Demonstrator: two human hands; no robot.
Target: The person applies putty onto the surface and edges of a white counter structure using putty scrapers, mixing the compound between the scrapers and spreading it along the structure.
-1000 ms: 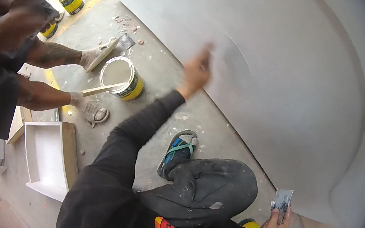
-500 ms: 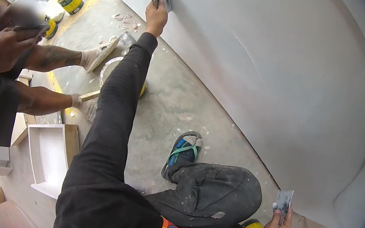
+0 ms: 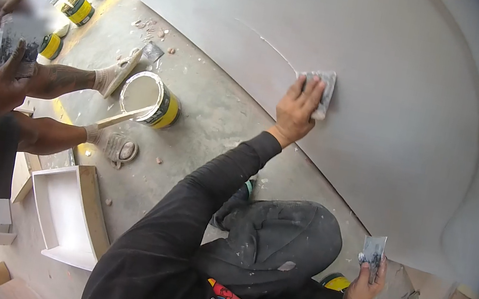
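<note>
My left hand [image 3: 297, 112] presses a flat putty scraper [image 3: 325, 94] against the large pale grey curved panel [image 3: 395, 138], fingers spread over the blade. A thin raised line of putty [image 3: 276, 52] trails up and left from the scraper. My right hand [image 3: 363, 293] pinches a second, smeared putty scraper [image 3: 372, 253] upright, thumb on its face, apart from the panel near its lower edge. Beneath my arms is my bent leg in dark, paint-spotted trousers [image 3: 282, 234].
At left another person holds a dark scraper [image 3: 20, 40]. An open putty can [image 3: 166, 112] with a wooden stick [image 3: 124, 118] stands by that person's feet. A white drawer-like box [image 3: 65, 208], several yellow-black cans [image 3: 78, 9] and putty crumbs lie on the floor.
My left hand has swept its scraper down and right along the panel, from the upper left edge to the middle. My right hand has barely moved. The other person's hands have shifted.
</note>
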